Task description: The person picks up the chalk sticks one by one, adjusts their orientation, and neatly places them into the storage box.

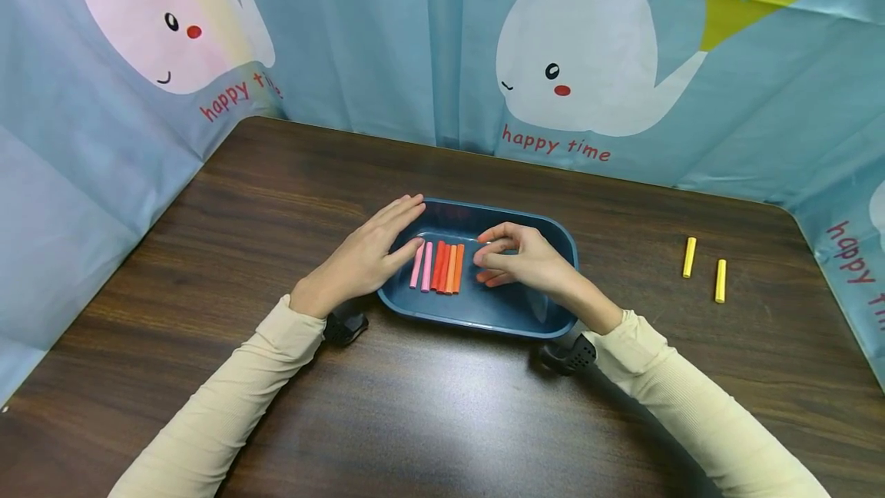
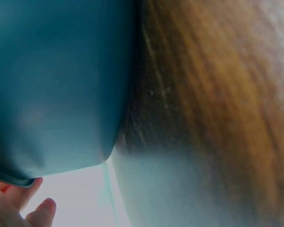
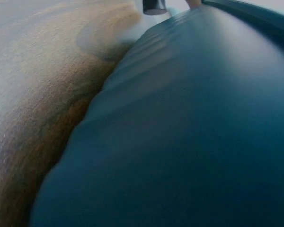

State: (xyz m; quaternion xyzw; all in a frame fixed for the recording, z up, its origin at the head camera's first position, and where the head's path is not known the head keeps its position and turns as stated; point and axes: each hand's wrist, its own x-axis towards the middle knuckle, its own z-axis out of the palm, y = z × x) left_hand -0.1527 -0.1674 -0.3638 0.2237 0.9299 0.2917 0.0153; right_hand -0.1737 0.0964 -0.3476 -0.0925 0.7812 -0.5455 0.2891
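Observation:
In the head view, a dark blue tray (image 1: 484, 319) holds a row of chalk sticks: two pink ones (image 1: 427, 267), then red ones (image 1: 439, 267) and orange ones (image 1: 459, 269). My left hand (image 1: 366, 252) lies over the tray's left rim, fingers extended, its thumb tip close to the top of the leftmost pink stick. Over the tray's right half is my right hand (image 1: 525, 256), fingers loosely bent, with nothing visible between them. The left wrist view shows the tray's outer wall (image 2: 57, 90) and a few fingertips; the right wrist view is mostly tray wall (image 3: 170, 123).
Two yellow chalk sticks (image 1: 689, 257) lie apart on the brown wooden table (image 1: 429, 421), to the right of the tray. A light blue curtain (image 1: 387, 44) with whale prints hangs along the table's back and sides. Each wrist carries a black strap device (image 1: 568, 356).

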